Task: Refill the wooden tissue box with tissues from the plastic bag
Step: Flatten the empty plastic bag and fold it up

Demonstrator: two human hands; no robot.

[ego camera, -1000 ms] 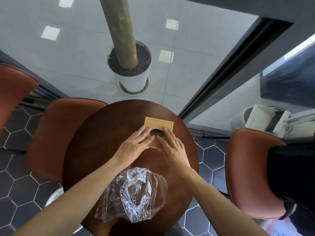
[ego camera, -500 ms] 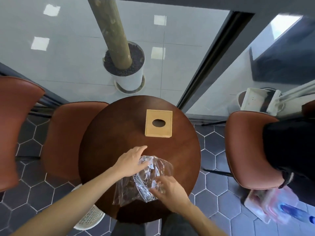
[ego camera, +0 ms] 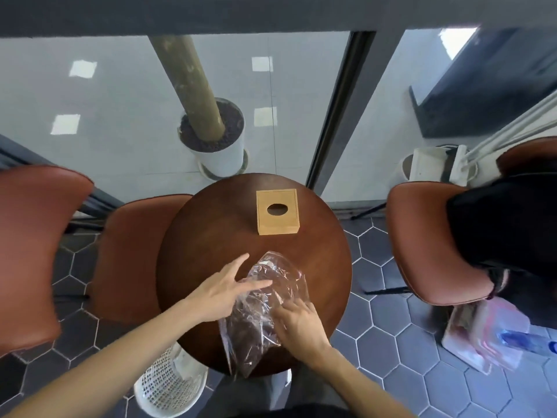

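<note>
A: Clear plastic, that bag (ego camera: 265,309), lying on the table (ego camera: 205,236) near me, long axis running toward the box (ego camera: 278,211) and away from it.

B: Your hands?

A: Both on the bag. My left hand (ego camera: 223,292) lies flat, fingers spread, gripping nothing. My right hand (ego camera: 298,324) curls at its right edge; I can't tell if it pinches film.

B: And the box?

A: Well apart, straight ahead, hole up. I see no tissues.

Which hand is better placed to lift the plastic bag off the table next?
Probably the right hand: its fingers are curled on the plastic bag as if pinching it, while the left hand lies flat and open on it.
</note>
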